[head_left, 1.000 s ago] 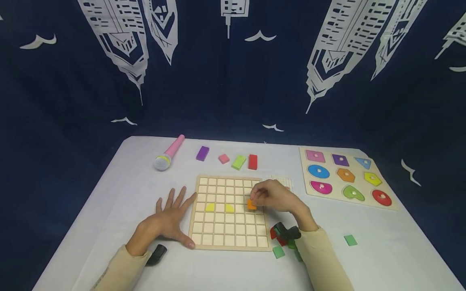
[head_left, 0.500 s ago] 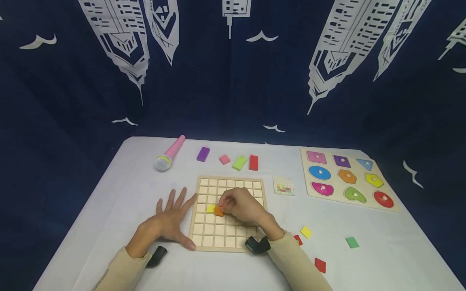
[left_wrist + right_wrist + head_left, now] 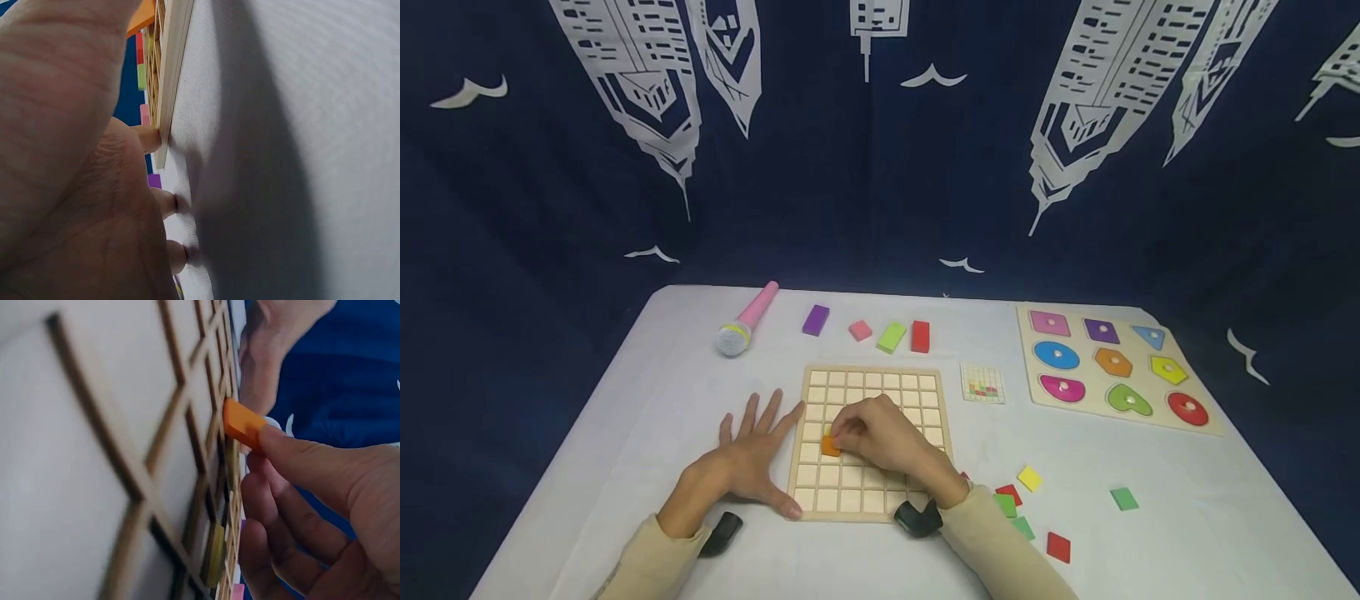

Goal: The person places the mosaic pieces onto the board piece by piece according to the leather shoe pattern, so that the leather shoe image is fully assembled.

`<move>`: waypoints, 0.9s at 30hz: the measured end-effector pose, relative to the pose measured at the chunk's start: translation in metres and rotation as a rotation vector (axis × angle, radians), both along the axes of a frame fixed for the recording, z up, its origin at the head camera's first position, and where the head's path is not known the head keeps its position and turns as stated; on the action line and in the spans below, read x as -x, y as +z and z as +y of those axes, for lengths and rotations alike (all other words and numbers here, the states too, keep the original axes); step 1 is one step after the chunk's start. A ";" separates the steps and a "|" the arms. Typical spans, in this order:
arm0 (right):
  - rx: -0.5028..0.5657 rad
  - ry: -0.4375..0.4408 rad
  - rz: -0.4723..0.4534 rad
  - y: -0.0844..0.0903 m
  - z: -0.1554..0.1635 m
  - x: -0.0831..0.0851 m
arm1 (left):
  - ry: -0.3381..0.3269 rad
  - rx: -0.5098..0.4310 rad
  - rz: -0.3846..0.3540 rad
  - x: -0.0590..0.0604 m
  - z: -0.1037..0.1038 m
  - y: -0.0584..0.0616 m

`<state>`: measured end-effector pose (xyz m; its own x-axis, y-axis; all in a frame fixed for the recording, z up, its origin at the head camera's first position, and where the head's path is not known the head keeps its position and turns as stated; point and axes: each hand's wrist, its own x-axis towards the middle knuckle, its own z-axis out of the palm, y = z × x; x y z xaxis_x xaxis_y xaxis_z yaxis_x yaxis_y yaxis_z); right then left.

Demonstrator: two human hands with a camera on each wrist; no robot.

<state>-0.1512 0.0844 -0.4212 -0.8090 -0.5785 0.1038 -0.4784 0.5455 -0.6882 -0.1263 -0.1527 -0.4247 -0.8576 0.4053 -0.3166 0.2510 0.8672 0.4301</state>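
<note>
A wooden grid board (image 3: 827,516) lies flat in the middle of the table. My right hand (image 3: 886,437) is over it, pinching an orange tile (image 3: 830,447) between thumb and fingers at the left-hand columns. In the right wrist view the orange tile (image 3: 242,424) is tilted, one end against the grid or very close to it. A yellow tile (image 3: 214,556) sits in the grid there; in the head view my right hand hides that part. My left hand (image 3: 741,458) is spread beside the board, thumb and index finger at its left edge.
Red, green and yellow tiles (image 3: 1029,478) lie scattered right of the board. A small pattern card (image 3: 982,384) is behind them. Farther back are a shape puzzle (image 3: 1086,392), a pink toy microphone (image 3: 748,319) and several coloured blocks (image 3: 891,337).
My right hand has carried the orange tile leftward across the board, from its right side to the left columns, bringing the card and loose tiles into sight. The left hand has stayed in place.
</note>
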 end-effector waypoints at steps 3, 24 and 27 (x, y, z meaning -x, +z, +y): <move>-0.040 0.001 -0.012 -0.001 -0.003 -0.002 | 0.003 -0.001 0.000 -0.001 0.000 -0.002; -0.509 0.172 0.281 0.013 -0.002 -0.026 | 0.008 0.005 0.019 -0.003 -0.001 -0.004; -0.578 0.166 0.306 0.015 0.002 -0.030 | 0.001 0.007 0.026 -0.002 0.000 -0.003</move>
<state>-0.1216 0.0860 -0.4059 -0.6881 -0.7239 -0.0495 -0.7145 0.6879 -0.1277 -0.1248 -0.1527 -0.4274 -0.8659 0.4023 -0.2972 0.2609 0.8703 0.4178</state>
